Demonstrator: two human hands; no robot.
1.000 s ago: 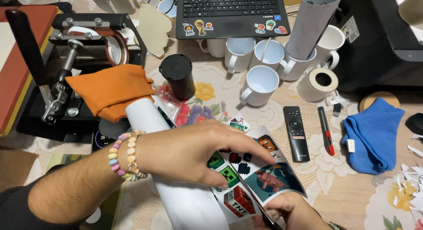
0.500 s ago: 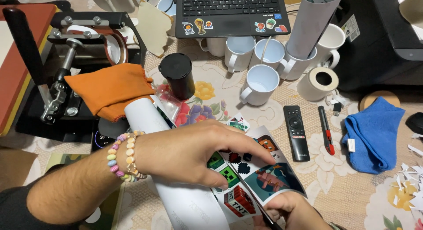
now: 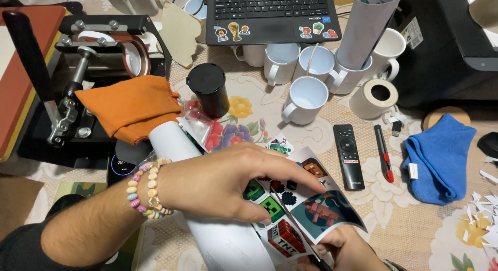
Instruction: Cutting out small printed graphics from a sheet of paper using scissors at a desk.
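1. Low in the head view, your left hand (image 3: 228, 183) presses flat across a white tumbler (image 3: 207, 219) lying on the floral tablecloth (image 3: 415, 234), fingers spread rather than clenched.
2. Your right hand (image 3: 345, 250) pinches the lower edge of the printed sheet (image 3: 306, 208), though what else it grips is hidden.
3. By my reading, the sheet is only partly wrapped: one side lies under your palm, the rest lifts free.
4. White mugs (image 3: 306, 97) stand well apart, bare.
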